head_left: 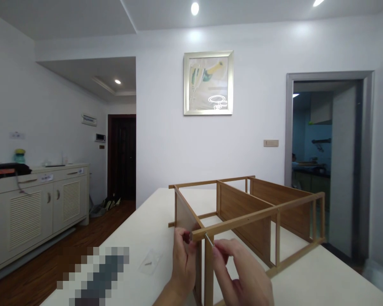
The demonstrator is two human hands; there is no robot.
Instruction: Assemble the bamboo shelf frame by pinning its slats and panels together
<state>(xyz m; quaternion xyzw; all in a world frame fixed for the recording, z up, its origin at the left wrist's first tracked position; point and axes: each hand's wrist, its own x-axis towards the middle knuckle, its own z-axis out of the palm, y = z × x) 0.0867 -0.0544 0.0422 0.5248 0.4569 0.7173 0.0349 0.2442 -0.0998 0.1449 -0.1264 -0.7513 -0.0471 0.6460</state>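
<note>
- Head view, biggest first: white table (134, 238) fills the near middle, running off toward near right; pixelated patch covers part of near left.
- Low white cabinet (53, 204) at far left, louvred doors, stuff on top.
- Wooden rack (236, 208) on the table, middle to right, lying with its panels on edge, long rails running left to right.
- Framed picture (208, 83) on far wall, above the rack.
- Right hand (245, 272), near middle: thumb and index pinch a thin rod, other fingers curled.
- Left hand (182, 265), just left of it: fingers grip the rack's near left corner, thumb on near side.
- Small clear bag (150, 260) flat on table, left of left hand.
- Thin metal rod (210, 239): slanted, far tip at rail's near left end; can't tell how deep.
- Small screw-like piece (148, 264) at the bag; can't tell inside or on top.
</note>
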